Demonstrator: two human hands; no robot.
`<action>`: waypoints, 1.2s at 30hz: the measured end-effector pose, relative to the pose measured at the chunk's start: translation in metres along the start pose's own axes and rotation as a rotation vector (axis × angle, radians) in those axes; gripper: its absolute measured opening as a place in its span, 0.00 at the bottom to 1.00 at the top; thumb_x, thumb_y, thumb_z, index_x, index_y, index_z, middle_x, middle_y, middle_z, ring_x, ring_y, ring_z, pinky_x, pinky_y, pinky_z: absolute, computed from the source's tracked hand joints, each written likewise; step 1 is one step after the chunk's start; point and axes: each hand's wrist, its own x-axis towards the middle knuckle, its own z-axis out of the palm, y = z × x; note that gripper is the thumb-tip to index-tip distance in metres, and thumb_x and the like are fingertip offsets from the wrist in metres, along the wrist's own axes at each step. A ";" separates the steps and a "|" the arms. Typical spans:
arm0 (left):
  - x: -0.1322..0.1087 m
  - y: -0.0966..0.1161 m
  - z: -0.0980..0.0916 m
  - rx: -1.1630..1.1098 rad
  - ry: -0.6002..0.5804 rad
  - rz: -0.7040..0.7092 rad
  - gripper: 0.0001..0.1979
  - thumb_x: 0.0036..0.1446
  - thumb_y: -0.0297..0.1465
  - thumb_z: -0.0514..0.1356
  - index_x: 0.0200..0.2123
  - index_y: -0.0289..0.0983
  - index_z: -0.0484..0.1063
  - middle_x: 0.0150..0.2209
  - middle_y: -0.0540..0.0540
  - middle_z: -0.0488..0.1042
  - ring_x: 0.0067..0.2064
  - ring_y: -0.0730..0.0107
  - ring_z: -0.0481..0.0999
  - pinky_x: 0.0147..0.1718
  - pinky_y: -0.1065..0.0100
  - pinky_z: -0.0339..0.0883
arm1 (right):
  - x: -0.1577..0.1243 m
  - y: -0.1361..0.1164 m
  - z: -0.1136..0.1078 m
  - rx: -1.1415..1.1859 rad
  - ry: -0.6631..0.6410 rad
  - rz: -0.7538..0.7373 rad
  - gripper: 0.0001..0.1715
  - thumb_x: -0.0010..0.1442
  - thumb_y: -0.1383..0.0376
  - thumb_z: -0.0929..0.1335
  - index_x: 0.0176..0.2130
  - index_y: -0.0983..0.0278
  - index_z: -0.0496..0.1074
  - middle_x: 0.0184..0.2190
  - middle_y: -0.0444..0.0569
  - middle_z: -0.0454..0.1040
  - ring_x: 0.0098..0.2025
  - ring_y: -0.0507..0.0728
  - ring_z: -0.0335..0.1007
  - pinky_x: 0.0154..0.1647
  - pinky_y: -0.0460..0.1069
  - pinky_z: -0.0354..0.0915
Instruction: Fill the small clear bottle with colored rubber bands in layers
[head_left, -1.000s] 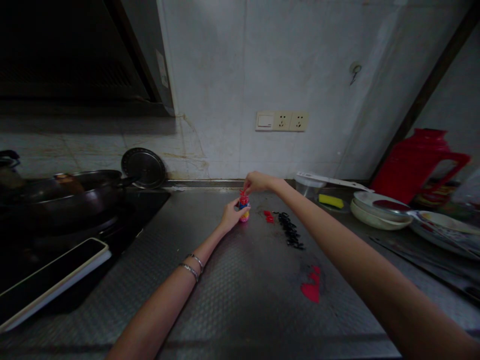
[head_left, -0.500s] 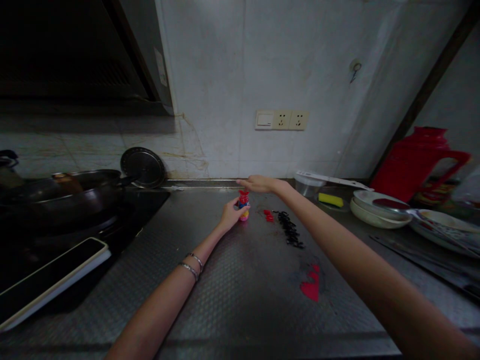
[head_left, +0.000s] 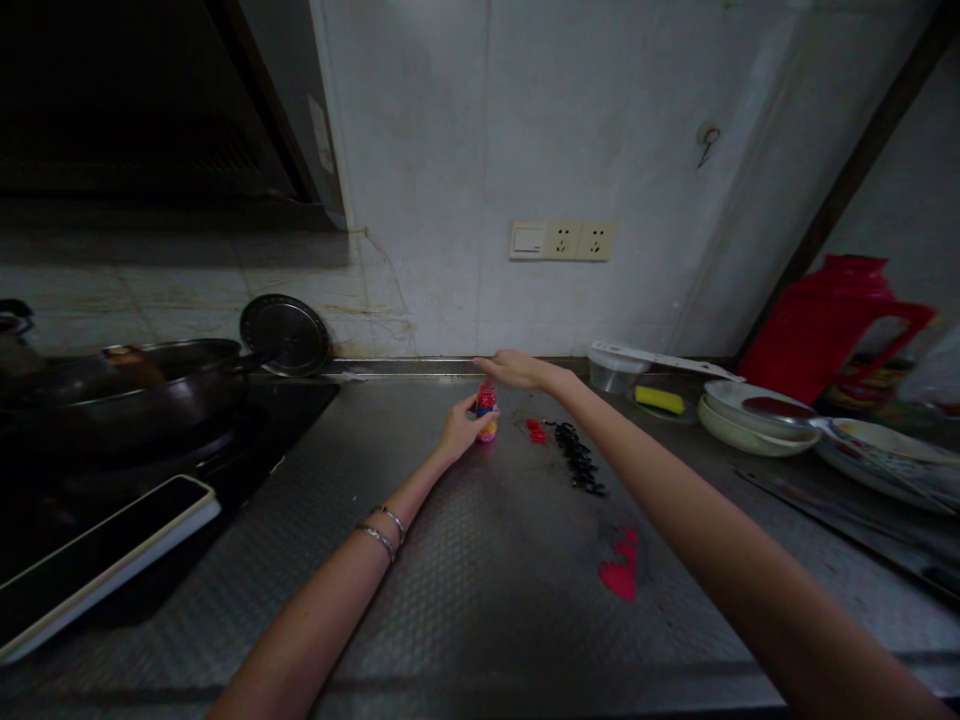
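Note:
My left hand [head_left: 463,428] is wrapped round a small bottle [head_left: 487,430] that stands upright on the metal counter. The bottle has a red upper part and a blue, yellow and pink lower part. Just over its red top, my right hand [head_left: 517,369] lies flat and palm down, fingers stretched out; the palm seems to meet the top, though contact is hard to make out. To the right of the bottle are a few small red pieces [head_left: 535,432] and a row of small black pieces [head_left: 576,458]. Nearer to me lies a flat red piece [head_left: 621,570] with an uneven edge.
On the left, a pan [head_left: 150,385] sits on the dark stove, with a phone-like slab [head_left: 112,560] in front. A round lid [head_left: 285,335] leans on the wall. To the right are a plastic tub [head_left: 611,372], yellow sponge [head_left: 659,401], stacked bowls [head_left: 750,430] and a red thermos [head_left: 825,325].
My right hand has lowered slightly onto or close over the bottle's red top, hiding more of it. My left hand keeps its hold on the bottle in the same place.

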 end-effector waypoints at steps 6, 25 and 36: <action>0.000 -0.001 -0.001 0.010 -0.002 -0.009 0.16 0.47 0.36 0.61 0.38 0.33 0.73 0.35 0.45 0.75 0.33 0.70 0.69 0.35 0.70 0.62 | -0.016 0.056 0.003 -0.049 0.235 0.013 0.23 0.57 0.58 0.59 0.33 0.72 0.75 0.27 0.52 0.74 0.31 0.53 0.67 0.33 0.45 0.58; 0.000 0.003 0.000 0.037 -0.010 -0.002 0.17 0.48 0.38 0.60 0.40 0.33 0.72 0.37 0.43 0.75 0.35 0.69 0.70 0.35 0.70 0.62 | -0.044 0.130 0.087 -0.144 -0.247 0.162 0.47 0.39 0.42 0.68 0.53 0.64 0.65 0.42 0.57 0.72 0.48 0.68 0.63 0.50 0.55 0.56; 0.000 0.001 0.000 0.017 -0.014 -0.014 0.18 0.48 0.38 0.60 0.40 0.33 0.72 0.38 0.43 0.75 0.37 0.67 0.71 0.38 0.68 0.62 | -0.031 0.142 0.092 -0.031 -0.248 0.117 0.29 0.40 0.49 0.70 0.39 0.62 0.74 0.40 0.50 0.74 0.41 0.59 0.69 0.39 0.47 0.61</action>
